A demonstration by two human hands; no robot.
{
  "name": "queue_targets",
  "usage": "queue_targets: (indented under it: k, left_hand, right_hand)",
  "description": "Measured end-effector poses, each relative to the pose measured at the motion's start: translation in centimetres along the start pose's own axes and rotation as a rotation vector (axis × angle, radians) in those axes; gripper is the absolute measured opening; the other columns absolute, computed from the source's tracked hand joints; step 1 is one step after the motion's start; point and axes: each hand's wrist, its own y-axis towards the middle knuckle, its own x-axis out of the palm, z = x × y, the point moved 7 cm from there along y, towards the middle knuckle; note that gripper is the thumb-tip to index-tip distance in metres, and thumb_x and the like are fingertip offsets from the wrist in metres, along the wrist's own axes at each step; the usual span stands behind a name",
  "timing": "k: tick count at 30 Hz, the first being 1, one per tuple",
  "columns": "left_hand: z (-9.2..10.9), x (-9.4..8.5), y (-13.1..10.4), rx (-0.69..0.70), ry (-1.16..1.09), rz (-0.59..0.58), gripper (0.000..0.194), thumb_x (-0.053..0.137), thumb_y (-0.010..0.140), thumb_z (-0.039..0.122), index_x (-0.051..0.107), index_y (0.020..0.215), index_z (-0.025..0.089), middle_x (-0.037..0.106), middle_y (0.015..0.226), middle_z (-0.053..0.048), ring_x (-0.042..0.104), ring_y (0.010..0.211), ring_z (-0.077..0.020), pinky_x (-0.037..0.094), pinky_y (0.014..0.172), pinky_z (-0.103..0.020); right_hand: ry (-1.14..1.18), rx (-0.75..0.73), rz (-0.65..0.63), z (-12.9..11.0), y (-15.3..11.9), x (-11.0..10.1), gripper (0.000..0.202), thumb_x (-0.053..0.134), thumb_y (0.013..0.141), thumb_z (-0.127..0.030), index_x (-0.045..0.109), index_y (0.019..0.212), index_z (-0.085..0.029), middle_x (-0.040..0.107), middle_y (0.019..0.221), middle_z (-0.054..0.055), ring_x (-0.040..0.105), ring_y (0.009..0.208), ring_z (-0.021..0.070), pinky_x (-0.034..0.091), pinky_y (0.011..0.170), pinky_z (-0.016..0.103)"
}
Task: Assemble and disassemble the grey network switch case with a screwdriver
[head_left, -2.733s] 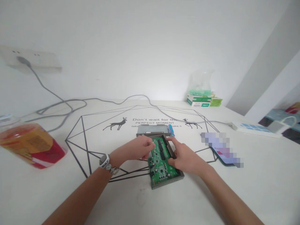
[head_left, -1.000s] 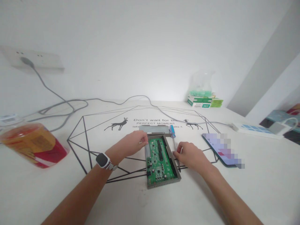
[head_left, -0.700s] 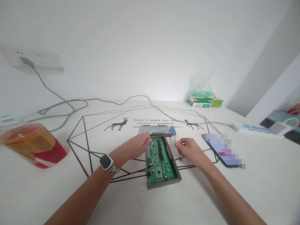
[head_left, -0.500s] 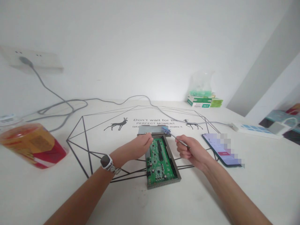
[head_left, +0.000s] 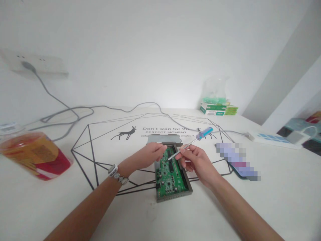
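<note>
A green circuit board (head_left: 173,179) lies in a grey metal frame (head_left: 190,187) on the white table. Behind it is a flat grey metal plate (head_left: 164,138). My right hand (head_left: 194,160) pinches the metal shaft of a screwdriver (head_left: 205,133) over the frame's right side; its blue handle points up and away, its tip down over the board. My left hand (head_left: 152,154), with a watch on the wrist, is closed at the frame's upper left edge, fingertips over the board. Whatever those fingers may hold is hidden.
A phone (head_left: 235,160) lies on the right, near a white power strip (head_left: 276,140). A red and yellow container (head_left: 40,155) stands at the left. Small boxes (head_left: 213,109) sit by the wall. A grey cable (head_left: 125,109) crosses the table's back.
The screwdriver has been turned round: its handle now points up and away, and its shaft reaches over the board. My right hand has moved left. My left wrist has rotated slightly.
</note>
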Motion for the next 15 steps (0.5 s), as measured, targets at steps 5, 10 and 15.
queue_targets:
  k: [5, 10, 15]
  left_hand:
    - [-0.3, 0.5, 0.3, -0.072, -0.084, 0.029, 0.056, 0.033, 0.096, 0.054, 0.046, 0.053, 0.021, 0.050, 0.054, 0.001, 0.048, 0.057, -0.0152, 0.039, 0.065, -0.030]
    - [-1.0, 1.4, 0.9, -0.180, -0.310, 0.124, 0.056, 0.034, 0.091, 0.060, 0.040, 0.050, 0.023, 0.046, 0.048, 0.001, 0.044, 0.052, -0.0143, 0.038, 0.061, -0.030]
    - [-1.2, 2.2, 1.0, -0.214, -0.508, 0.126, 0.051, 0.039, 0.090, 0.061, 0.037, 0.056, 0.023, 0.044, 0.046, 0.004, 0.040, 0.049, -0.0123, 0.036, 0.057, -0.028]
  right_hand:
    - [-0.048, -0.153, 0.143, -1.0, -0.1, -0.8, 0.035, 0.079, 0.072, -0.046, 0.059, 0.085, -0.020, 0.075, 0.077, 0.004, 0.052, 0.048, 0.0099, 0.030, 0.038, 0.018]
    - [-0.084, -0.246, 0.186, -1.8, -0.5, -0.8, 0.034, 0.077, 0.076, -0.048, 0.057, 0.085, -0.021, 0.072, 0.073, 0.003, 0.055, 0.049, 0.0120, 0.034, 0.037, 0.020]
    - [-0.091, -0.266, 0.222, -1.9, -0.5, -1.2, 0.033, 0.076, 0.078, -0.046, 0.056, 0.086, -0.021, 0.073, 0.075, 0.004, 0.056, 0.051, 0.0124, 0.035, 0.038, 0.020]
